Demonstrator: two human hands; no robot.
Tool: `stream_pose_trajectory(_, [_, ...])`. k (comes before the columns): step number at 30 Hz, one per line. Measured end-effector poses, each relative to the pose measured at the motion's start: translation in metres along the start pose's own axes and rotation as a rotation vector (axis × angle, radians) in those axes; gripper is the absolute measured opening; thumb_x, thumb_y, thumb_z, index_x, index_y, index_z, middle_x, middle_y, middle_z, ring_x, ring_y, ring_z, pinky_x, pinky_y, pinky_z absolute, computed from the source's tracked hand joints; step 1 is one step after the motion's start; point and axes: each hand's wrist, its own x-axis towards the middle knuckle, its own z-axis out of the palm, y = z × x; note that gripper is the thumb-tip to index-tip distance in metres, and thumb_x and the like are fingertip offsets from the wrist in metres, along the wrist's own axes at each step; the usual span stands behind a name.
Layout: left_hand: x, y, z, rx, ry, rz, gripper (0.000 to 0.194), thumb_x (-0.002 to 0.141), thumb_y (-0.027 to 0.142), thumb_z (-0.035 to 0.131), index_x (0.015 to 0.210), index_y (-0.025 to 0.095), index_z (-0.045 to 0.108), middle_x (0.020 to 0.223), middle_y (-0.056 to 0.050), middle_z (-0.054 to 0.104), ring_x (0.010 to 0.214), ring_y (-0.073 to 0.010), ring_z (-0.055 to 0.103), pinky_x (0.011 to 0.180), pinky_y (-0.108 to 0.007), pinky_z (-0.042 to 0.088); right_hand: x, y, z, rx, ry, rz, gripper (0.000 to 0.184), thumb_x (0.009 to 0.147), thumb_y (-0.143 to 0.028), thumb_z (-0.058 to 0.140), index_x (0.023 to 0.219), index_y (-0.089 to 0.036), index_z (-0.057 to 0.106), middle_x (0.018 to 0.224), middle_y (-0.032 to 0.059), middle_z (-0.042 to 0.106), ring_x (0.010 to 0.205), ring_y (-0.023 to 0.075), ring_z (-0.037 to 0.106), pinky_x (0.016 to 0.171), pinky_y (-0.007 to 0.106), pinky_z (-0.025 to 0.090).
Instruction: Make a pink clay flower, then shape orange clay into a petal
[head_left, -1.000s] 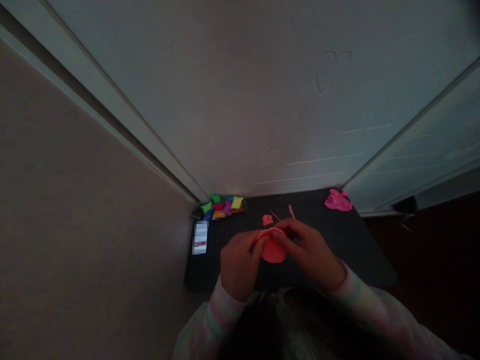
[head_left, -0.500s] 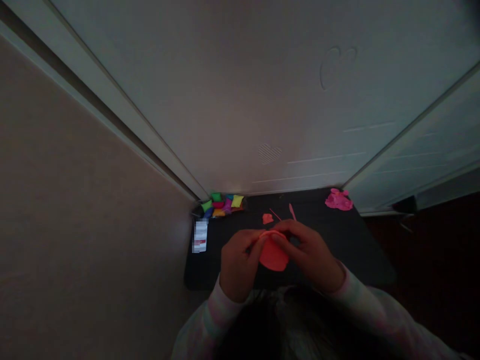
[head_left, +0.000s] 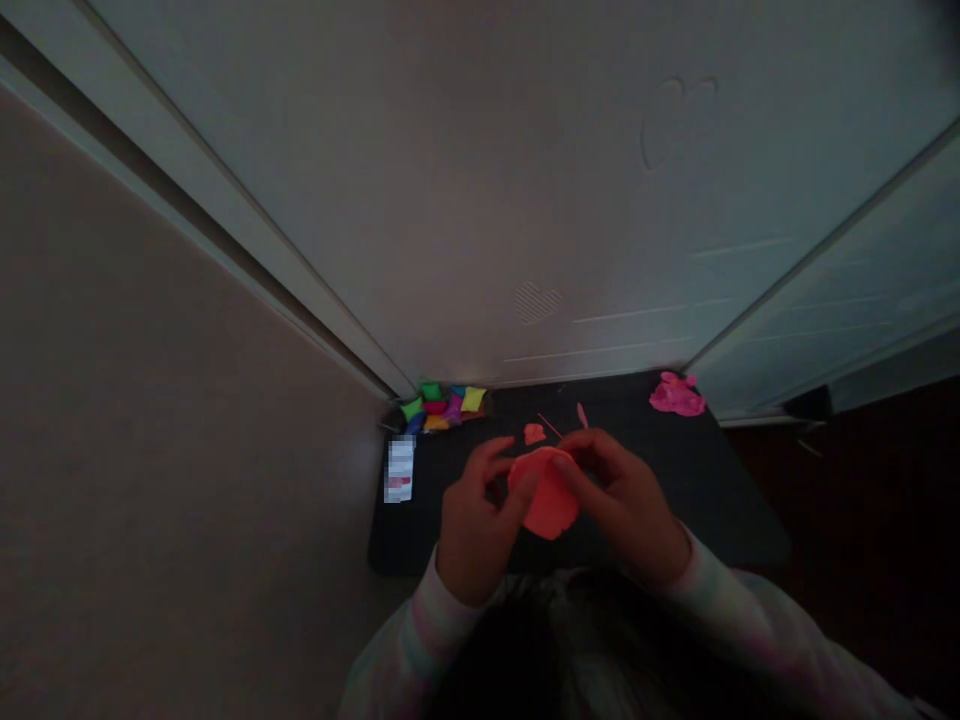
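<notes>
A flattened, roundish sheet of orange-red modelling clay (head_left: 551, 505) is held above the dark table, between both hands. My left hand (head_left: 480, 515) has its thumb on the sheet's left side, with the index finger lifted away from the edge. My right hand (head_left: 622, 500) pinches the upper right edge between thumb and fingers. Just beyond the hands lie a small lump of the same clay (head_left: 534, 434), a thin pink stick (head_left: 550, 426) and a pink modelling tool (head_left: 582, 415), partly hidden by my right hand.
Packets of coloured clay (head_left: 436, 408) lie at the table's back left, with a phone-like white item (head_left: 399, 470), blurred out, in front. A bright pink clay mass (head_left: 677, 395) sits at the back right corner. The dark table (head_left: 712, 510) stands against a pale panel (head_left: 450, 220).
My left index finger has lifted off the clay's upper edge, and the left fingers have spread. More of the sheet's top shows now. My right hand keeps its pinch.
</notes>
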Motion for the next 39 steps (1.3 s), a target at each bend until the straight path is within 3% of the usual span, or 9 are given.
stream_pose_trajectory(6, [0.002,-0.001,-0.002,0.121,0.12,0.028,0.014,0.07,0.026,0.051,0.081,0.018,0.056,0.075,-0.001,0.062,0.062,-0.0095,0.056,0.055,-0.019,0.044,-0.001,-0.001,0.001,-0.003,0.022,-0.029,0.009,0.075,-0.026,0.047,0.081,-0.019,0.048,0.074,0.0009,0.054,0.068,0.0117,0.053,0.063,0.024,0.044])
stream_pose_trajectory(11, [0.001,-0.003,-0.002,0.224,0.133,0.208,0.011,0.071,0.021,0.049,0.075,0.017,0.059,0.071,-0.002,0.063,0.066,-0.0112,0.057,0.061,-0.022,0.045,0.0,-0.003,-0.002,-0.133,-0.029,-0.211,0.019,0.072,-0.026,0.051,0.09,-0.02,0.05,0.085,0.0037,0.057,0.081,0.0156,0.053,0.075,0.031,0.041])
stream_pose_trajectory(15, [-0.001,-0.002,-0.001,0.252,0.111,0.319,0.011,0.072,0.019,0.049,0.074,0.017,0.06,0.071,-0.003,0.063,0.068,-0.0122,0.057,0.063,-0.024,0.046,0.002,-0.003,-0.004,-0.164,-0.078,-0.28,0.013,0.074,-0.022,0.048,0.086,-0.022,0.053,0.084,0.0031,0.059,0.082,0.0152,0.054,0.074,0.029,0.042])
stream_pose_trajectory(18, [-0.001,0.0,0.001,0.243,0.119,0.281,0.01,0.071,0.02,0.049,0.072,0.017,0.059,0.07,-0.002,0.063,0.067,-0.0119,0.057,0.064,-0.024,0.046,0.002,-0.002,-0.003,-0.175,-0.064,-0.276,0.009,0.074,-0.021,0.047,0.081,-0.022,0.054,0.08,0.0019,0.059,0.078,0.0142,0.054,0.07,0.027,0.042])
stream_pose_trajectory(24, [-0.001,0.003,0.006,0.045,0.12,0.08,0.019,0.07,0.023,0.052,0.087,0.016,0.054,0.081,-0.003,0.062,0.069,-0.011,0.058,0.059,-0.021,0.048,0.0,-0.002,0.004,-0.145,0.097,-0.185,0.006,0.073,-0.022,0.049,0.079,-0.02,0.051,0.076,0.0014,0.058,0.073,0.0134,0.053,0.067,0.026,0.042])
stream_pose_trajectory(28, [-0.002,0.003,0.006,0.03,0.174,0.096,0.01,0.071,0.022,0.051,0.077,0.017,0.057,0.074,-0.001,0.062,0.068,-0.0108,0.058,0.063,-0.022,0.047,0.0,-0.006,0.005,-0.128,0.092,-0.2,0.011,0.073,-0.021,0.05,0.084,-0.021,0.051,0.079,0.0017,0.057,0.074,0.0139,0.053,0.071,0.028,0.041])
stream_pose_trajectory(34, [-0.005,0.0,0.01,-0.082,0.237,0.087,0.019,0.069,0.022,0.054,0.087,0.017,0.053,0.083,-0.003,0.06,0.074,-0.0117,0.058,0.067,-0.023,0.048,-0.001,-0.007,0.006,-0.05,0.138,-0.18,0.007,0.073,-0.018,0.049,0.079,-0.021,0.051,0.076,0.001,0.055,0.073,0.0132,0.052,0.07,0.028,0.041])
stream_pose_trajectory(39, [-0.004,0.001,0.009,0.009,0.245,0.165,0.014,0.069,0.019,0.053,0.082,0.016,0.057,0.077,-0.003,0.062,0.071,-0.0119,0.058,0.066,-0.024,0.048,-0.002,-0.003,0.008,0.028,0.204,-0.129,0.008,0.072,-0.019,0.049,0.08,-0.02,0.05,0.075,0.0005,0.052,0.07,0.0127,0.051,0.066,0.027,0.043])
